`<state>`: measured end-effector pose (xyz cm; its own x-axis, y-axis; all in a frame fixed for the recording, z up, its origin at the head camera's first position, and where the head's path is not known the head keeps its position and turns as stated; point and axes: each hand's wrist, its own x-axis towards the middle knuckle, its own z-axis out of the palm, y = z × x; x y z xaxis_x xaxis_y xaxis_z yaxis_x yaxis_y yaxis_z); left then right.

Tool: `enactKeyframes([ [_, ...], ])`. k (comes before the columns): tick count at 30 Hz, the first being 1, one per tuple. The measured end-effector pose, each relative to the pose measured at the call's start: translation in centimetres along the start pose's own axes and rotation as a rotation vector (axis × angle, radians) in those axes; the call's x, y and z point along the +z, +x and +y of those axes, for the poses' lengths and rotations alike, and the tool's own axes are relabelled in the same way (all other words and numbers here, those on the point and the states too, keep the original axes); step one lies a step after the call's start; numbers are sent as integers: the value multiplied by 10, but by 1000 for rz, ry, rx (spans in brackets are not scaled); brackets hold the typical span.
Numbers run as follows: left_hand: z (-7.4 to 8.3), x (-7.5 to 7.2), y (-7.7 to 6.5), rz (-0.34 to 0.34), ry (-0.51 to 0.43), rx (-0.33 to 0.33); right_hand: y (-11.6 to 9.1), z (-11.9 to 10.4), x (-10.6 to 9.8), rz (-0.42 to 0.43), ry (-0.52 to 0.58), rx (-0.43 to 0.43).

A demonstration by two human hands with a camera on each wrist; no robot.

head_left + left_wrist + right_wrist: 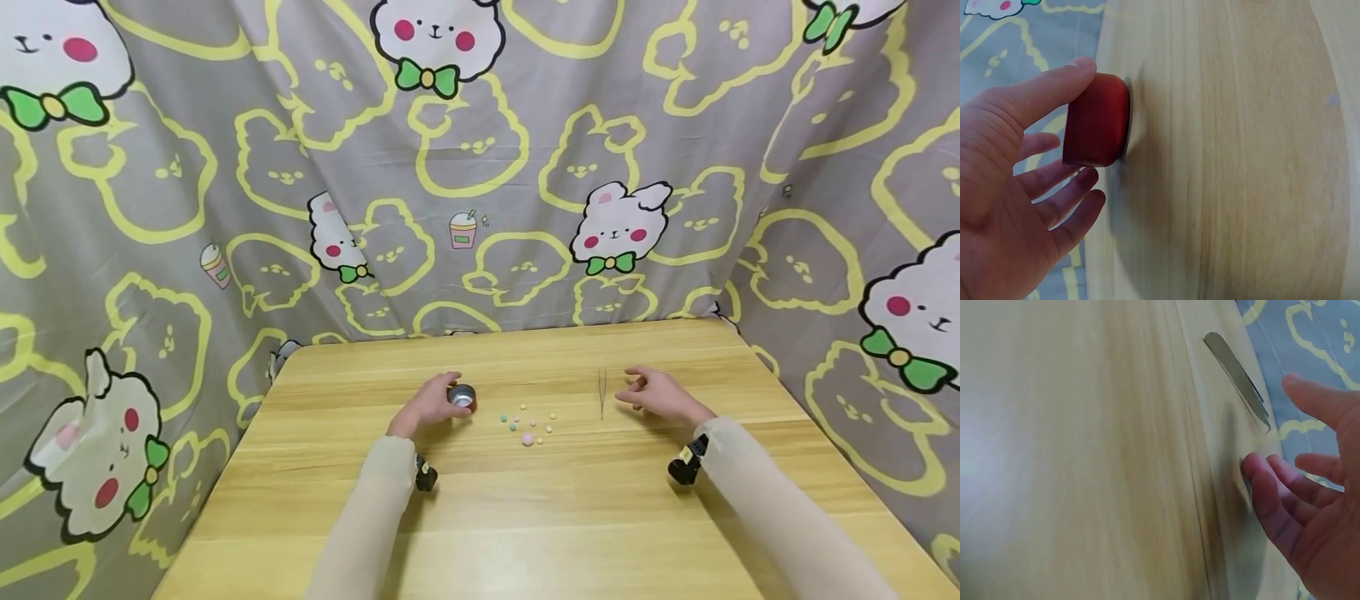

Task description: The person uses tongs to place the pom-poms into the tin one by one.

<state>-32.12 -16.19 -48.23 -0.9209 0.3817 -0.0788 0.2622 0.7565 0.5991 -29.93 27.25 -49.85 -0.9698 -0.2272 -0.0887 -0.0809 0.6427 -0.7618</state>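
Observation:
My left hand (430, 403) is at a small round metal tin (1096, 122), red outside and silvery inside, on the left of the table. In the left wrist view the thumb lies along the tin's wall and the other fingers curve round its opposite side. To the right, my right hand (658, 395) hovers over the table with fingers loosely bent and nothing in them. A pair of metal tweezers (1235, 372) lies just beyond its fingertips. Between the hands are several small pastel balls, including a larger pink ball (527, 439).
The wooden table (525, 525) fills the space before me. A grey curtain (525, 175) with cartoon animals hangs behind it and on both sides. Each wrist bears a small black camera, such as the right wrist camera (684, 467).

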Motion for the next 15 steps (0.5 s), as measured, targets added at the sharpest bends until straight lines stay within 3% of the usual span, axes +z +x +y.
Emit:
enactKeyframes([
  [6, -2, 4, 5, 12, 20, 27, 17, -3, 9, -24, 126, 20],
  [15, -1, 7, 5, 10, 5, 22, 26, -8, 18, -26, 168, 72],
])
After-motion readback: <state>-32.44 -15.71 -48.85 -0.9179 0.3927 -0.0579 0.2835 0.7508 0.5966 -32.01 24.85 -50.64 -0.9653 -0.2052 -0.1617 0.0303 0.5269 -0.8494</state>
